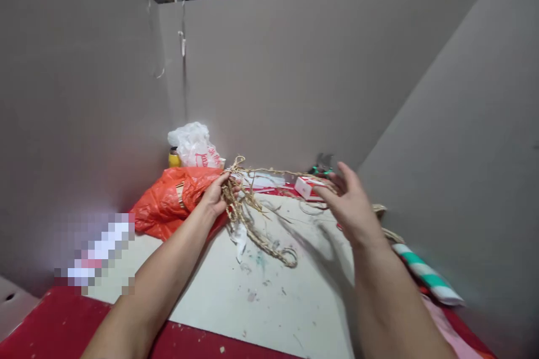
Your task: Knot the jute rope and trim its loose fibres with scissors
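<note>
My left hand (216, 195) is closed around a bundle of braided straw rope (242, 210). Loose ends stick out past its fingers, and one braided tail hangs down to a curled loop above the board. From the bundle, a thin straw strand (280, 172) stretches almost level to my right hand (351, 205). That hand is raised with thumb and forefinger apart; the strand passes into it, though the back of the hand partly hides the grip. Beside my left hand lies an orange plastic bag (162, 196) with straw-coloured pieces showing.
A stained white board (261, 291) covers the red tabletop (67, 320). Behind are a white plastic bag (193, 143), a yellow jar (174, 158), a small red-and-white box (305, 187) and dark pliers-like tools (322, 164). A green-and-white striped roll (427, 275) lies right. Grey partitions (269, 78) enclose the table.
</note>
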Demonstrator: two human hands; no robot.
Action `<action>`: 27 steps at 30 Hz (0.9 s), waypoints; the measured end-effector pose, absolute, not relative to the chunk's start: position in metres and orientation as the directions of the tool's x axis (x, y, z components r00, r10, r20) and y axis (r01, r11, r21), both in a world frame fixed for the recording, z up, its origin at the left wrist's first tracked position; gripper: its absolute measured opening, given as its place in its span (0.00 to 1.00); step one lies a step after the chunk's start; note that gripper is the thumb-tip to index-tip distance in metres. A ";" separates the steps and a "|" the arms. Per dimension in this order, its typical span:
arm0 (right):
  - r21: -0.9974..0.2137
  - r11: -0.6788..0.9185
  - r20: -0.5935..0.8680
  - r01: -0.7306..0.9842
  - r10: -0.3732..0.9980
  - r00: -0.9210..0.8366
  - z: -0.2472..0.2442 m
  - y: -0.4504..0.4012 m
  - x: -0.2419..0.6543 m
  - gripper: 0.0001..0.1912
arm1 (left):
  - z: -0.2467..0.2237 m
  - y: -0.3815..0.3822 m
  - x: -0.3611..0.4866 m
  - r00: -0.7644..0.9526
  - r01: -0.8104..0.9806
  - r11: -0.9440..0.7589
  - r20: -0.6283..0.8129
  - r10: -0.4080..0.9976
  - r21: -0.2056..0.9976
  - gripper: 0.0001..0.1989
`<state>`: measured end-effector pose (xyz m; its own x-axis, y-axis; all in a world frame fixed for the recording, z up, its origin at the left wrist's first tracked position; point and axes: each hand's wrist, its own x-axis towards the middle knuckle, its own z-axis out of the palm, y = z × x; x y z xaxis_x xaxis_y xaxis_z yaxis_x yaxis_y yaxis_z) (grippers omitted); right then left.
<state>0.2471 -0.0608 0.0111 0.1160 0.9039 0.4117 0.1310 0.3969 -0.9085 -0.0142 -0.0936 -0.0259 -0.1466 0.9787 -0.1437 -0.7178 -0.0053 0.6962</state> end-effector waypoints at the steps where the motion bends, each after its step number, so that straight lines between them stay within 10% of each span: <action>1: -0.918 0.375 0.383 0.127 0.923 0.044 0.013 -0.063 0.249 0.44 | -0.026 -0.092 -0.014 -0.142 -0.722 -0.006 -0.140 0.980 0.692 0.07; 5: -0.919 0.389 0.335 0.072 0.863 -0.378 0.030 -0.081 0.253 0.37 | -0.025 -0.091 -0.013 -0.131 -0.730 -0.029 -0.098 0.987 0.683 0.08; 12: -0.896 0.443 0.409 0.011 0.836 -0.365 0.031 -0.091 0.226 0.19 | -0.017 -0.100 -0.002 -0.054 -0.720 -0.021 -0.025 0.998 0.694 0.09; 27: -0.938 0.325 0.347 -0.123 0.859 -0.378 0.014 -0.076 0.220 0.15 | -0.004 -0.110 0.008 -0.025 -0.500 -0.104 0.106 0.994 0.860 0.09</action>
